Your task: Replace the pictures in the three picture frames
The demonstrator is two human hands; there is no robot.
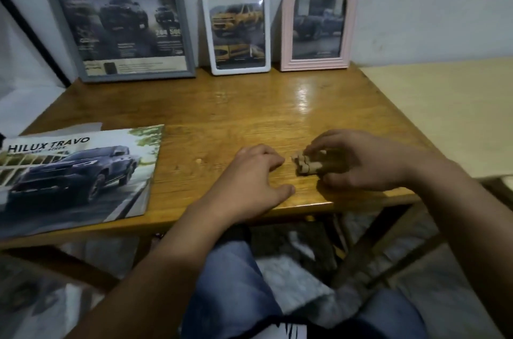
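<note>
Three picture frames lean upright against the wall well beyond both hands: one grey frame (122, 32) far ahead of the left hand (256, 177), one white frame (236, 28) ahead between the hands, and one pink arched frame (319, 17) ahead of the right hand (361, 161), each holding a vehicle picture. One brochure (80, 175) printed "HILUX TRAVO" lies flat to the left of the left hand, overhanging the near edge of the wooden table (249, 108). The left hand rests palm down with fingers loosely spread, gripping nothing, while the right hand pinches one small tan wooden object (305, 164) just beside the left fingertips; bare tabletop separates the hands from the frames.
</note>
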